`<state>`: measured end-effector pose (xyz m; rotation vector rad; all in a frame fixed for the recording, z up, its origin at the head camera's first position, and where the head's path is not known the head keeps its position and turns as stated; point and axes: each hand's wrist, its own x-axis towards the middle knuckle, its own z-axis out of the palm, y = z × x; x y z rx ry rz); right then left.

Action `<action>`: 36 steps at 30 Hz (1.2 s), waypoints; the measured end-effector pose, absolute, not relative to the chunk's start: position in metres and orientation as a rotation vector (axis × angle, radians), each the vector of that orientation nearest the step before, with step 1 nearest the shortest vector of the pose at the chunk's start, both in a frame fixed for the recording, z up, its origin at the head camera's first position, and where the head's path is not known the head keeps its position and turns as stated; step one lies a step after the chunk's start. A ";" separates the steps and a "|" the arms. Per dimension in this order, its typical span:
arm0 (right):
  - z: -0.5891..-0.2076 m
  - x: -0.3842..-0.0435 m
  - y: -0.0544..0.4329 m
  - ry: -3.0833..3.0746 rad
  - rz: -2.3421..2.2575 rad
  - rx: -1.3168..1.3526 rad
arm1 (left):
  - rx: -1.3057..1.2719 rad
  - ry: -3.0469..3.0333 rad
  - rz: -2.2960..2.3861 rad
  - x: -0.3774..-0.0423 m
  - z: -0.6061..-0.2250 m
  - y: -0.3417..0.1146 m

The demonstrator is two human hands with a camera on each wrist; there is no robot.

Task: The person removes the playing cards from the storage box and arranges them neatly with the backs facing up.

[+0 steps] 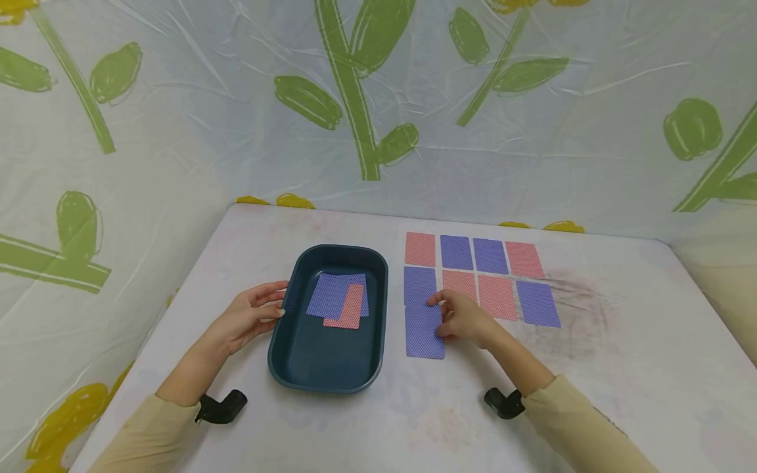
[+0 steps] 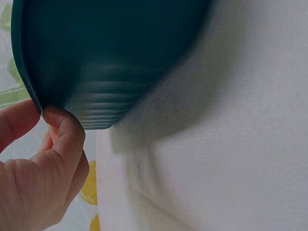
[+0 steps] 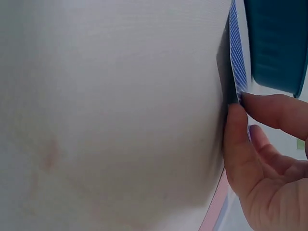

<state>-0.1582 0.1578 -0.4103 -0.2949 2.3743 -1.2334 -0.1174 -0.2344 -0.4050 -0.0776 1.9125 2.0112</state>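
Note:
My left hand grips the left rim of a dark teal plastic tray. In the left wrist view, its thumb and fingers pinch the tray's edge. Inside the tray, blue-patterned playing cards overlap a red-patterned card, backs up. Just right of the tray, my right hand pinches the right edge of a blue-backed playing card. That card, seen edge-on in the right wrist view, is tilted up from the table, between thumb and finger.
Two rows of red- and blue-backed cards lie face down, with a red card at the back left and a blue card at the front right. The white table meets a leaf-patterned sheet behind. Black wrist mounts sit at both sleeves.

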 end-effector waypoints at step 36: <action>-0.402 -0.152 0.138 2.729 -0.652 -0.447 | -0.098 1.918 2.003 -0.116 -0.402 -0.233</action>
